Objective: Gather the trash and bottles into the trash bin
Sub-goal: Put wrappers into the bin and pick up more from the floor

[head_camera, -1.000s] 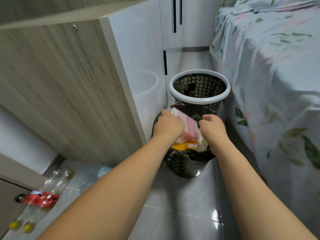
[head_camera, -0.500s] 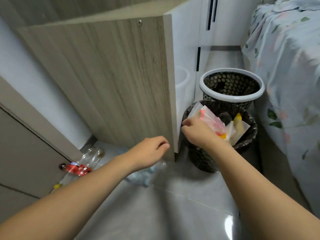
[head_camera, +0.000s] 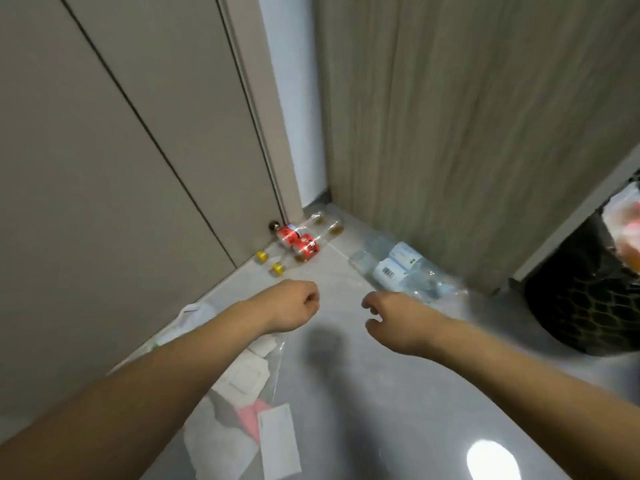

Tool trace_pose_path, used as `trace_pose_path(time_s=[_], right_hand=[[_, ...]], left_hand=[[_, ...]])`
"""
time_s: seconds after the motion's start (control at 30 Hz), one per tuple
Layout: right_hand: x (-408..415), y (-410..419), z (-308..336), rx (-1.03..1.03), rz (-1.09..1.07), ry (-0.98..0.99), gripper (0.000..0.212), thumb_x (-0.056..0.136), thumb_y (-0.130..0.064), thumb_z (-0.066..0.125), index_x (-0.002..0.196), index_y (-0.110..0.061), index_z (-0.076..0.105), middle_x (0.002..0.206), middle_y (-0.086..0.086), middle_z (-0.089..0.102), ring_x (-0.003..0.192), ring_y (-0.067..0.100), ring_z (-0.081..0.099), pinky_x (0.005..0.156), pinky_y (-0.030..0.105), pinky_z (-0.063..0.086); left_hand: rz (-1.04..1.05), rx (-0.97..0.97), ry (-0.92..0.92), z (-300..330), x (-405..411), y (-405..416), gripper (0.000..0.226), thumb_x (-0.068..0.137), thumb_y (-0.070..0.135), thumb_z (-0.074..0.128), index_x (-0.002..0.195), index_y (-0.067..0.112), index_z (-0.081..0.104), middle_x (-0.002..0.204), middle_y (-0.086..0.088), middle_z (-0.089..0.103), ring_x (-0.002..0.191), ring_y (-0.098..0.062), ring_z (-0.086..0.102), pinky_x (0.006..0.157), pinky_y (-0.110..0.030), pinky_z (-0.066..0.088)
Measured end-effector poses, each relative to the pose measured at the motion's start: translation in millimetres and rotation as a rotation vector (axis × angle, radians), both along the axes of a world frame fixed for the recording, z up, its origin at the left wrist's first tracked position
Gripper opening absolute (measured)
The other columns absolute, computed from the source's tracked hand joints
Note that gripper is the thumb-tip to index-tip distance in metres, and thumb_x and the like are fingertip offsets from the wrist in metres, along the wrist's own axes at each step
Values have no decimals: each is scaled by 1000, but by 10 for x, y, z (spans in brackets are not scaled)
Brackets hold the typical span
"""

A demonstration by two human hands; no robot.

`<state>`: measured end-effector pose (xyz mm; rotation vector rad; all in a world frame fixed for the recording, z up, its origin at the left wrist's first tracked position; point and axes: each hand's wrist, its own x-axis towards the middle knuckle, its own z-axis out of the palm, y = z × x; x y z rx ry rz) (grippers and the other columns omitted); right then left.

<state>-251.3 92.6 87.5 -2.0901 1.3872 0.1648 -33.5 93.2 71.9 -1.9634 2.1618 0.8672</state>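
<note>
Both bare forearms reach in from the bottom of the frame over a glossy grey tiled floor [head_camera: 346, 393]. The left hand [head_camera: 291, 306] is curled into a loose fist and holds nothing; the right hand [head_camera: 398, 320] is half open, fingers bent downward, also empty, just short of the clear bottles [head_camera: 398, 268]. These crumpled thin plastic bottles with pale blue-and-white labels, one showing a barcode, lie right of centre against a wood-grain cabinet side [head_camera: 467, 116]. Above centre, in the corner by a grey door [head_camera: 104, 133] and its round doorstop [head_camera: 274, 225], lie two clear bottles with red labels [head_camera: 299, 242] and yellow caps; the label writing is too blurred to read. White and pink paper scraps and clear wrappers [head_camera: 249, 410] are strewn at lower centre, partly under the left arm. The dark mesh trash bin [head_camera: 581, 299], with a wrapper poking out of its top, stands at the right edge.
</note>
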Motion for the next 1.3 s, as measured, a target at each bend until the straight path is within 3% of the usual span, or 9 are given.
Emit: trace_pose_path(time_s=[0.27, 0.43, 0.53, 0.63, 0.73, 0.9, 1.03, 1.17, 1.3], right_hand=[[1139, 402, -727, 174, 131, 17, 43, 92, -26, 50, 134, -13, 48, 132, 7, 53, 119, 24, 52, 97, 30, 43], [1438, 865, -1298, 296, 137, 89, 43, 91, -26, 52, 133, -15, 46, 130, 7, 50, 114, 24, 54, 96, 31, 45], [1507, 1072, -1523, 269, 94, 127, 56, 93, -30, 52, 142, -19, 30, 137, 6, 39, 119, 26, 49, 101, 36, 45], [1556, 1219, -1677, 181, 140, 152, 68, 89, -40, 59, 143, -22, 21, 139, 5, 33, 122, 26, 44, 99, 38, 46], [1605, 1324, -1759, 83, 209, 203, 77, 86, -48, 62, 144, -23, 17, 141, 4, 28, 125, 24, 39, 99, 35, 45], [1638, 1363, -1813, 43, 243, 257, 73, 85, -42, 64, 141, -18, 24, 136, 6, 33, 121, 25, 40, 95, 33, 44], [1576, 1266, -1845, 251, 80, 183, 54, 88, -28, 61, 133, -13, 37, 133, 9, 44, 118, 26, 50, 96, 34, 45], [1439, 1045, -1608, 440, 20, 24, 26, 88, -14, 57, 113, -8, 59, 115, 7, 62, 100, 19, 58, 76, 23, 41], [1244, 636, -1195, 567, -17, -3, 21, 88, -12, 59, 105, -2, 65, 106, 15, 64, 89, 26, 64, 75, 36, 57]], left_hand=[[337, 95, 124, -791, 1003, 914, 25, 92, 23, 54, 116, 20, 56, 94, 8, 63, 87, -17, 60, 82, -27, 48], [483, 80, -15, -1256, 1234, 1629, 20, 88, 29, 55, 104, 17, 56, 107, -1, 60, 102, -24, 58, 80, -31, 46], [534, 106, -51, -1457, 1259, 1963, 54, 78, 44, 62, 125, 22, 48, 127, 1, 43, 120, -22, 42, 94, -32, 41], [432, 131, -139, -1604, 1250, 2153, 80, 65, 53, 70, 132, 23, 40, 131, -2, 34, 119, -25, 33, 98, -34, 38], [430, 113, -69, -1696, 1268, 2177, 60, 74, 40, 71, 124, 18, 45, 124, -4, 40, 115, -27, 41, 92, -33, 38], [561, 185, 60, -1673, 1321, 2091, 24, 90, 17, 54, 114, 16, 52, 117, -9, 59, 107, -30, 55, 85, -32, 43], [745, 181, 164, -1558, 1346, 1990, 17, 90, 9, 50, 103, 16, 57, 106, -7, 64, 90, -23, 56, 70, -25, 40], [927, 211, 405, -1365, 1293, 1817, 27, 87, -3, 40, 89, 14, 60, 77, 0, 58, 69, -19, 55, 46, -19, 39], [954, 272, 571, -1085, 1100, 1446, 25, 85, -6, 39, 74, 7, 57, 68, -8, 53, 56, -23, 51, 41, -22, 38]])
